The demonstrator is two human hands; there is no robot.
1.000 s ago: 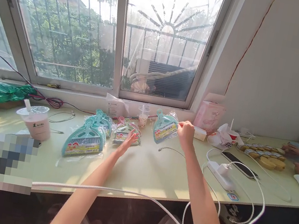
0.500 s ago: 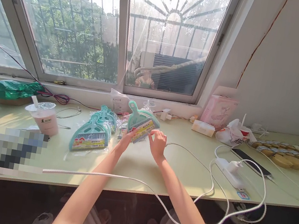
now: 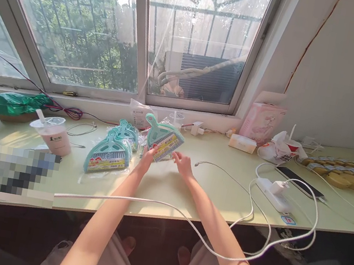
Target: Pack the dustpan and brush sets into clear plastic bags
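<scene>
A mint-green dustpan-and-brush set (image 3: 162,138) with a printed yellow label is held up, tilted, above the table. My left hand (image 3: 147,158) is closed around its lower left edge, thumb over the label. Close to the set's lower right corner, my right hand (image 3: 184,165) has its fingertips pinched together at the edge of the clear plastic bag (image 3: 168,156). More of these sets lie bagged to the left: a front stack (image 3: 109,157) and another stack (image 3: 126,132) just behind it.
A white cable (image 3: 154,202) crosses over both forearms. On the right are a power strip (image 3: 273,195), a phone (image 3: 300,181) and several yellowish items (image 3: 343,180) in packs. A drink cup (image 3: 56,136) stands at left, and a pink box (image 3: 262,122) is by the wall.
The view has tipped slightly downward. My right hand has moved a little away from the label to the set's lower right edge; the left keeps its hold.
</scene>
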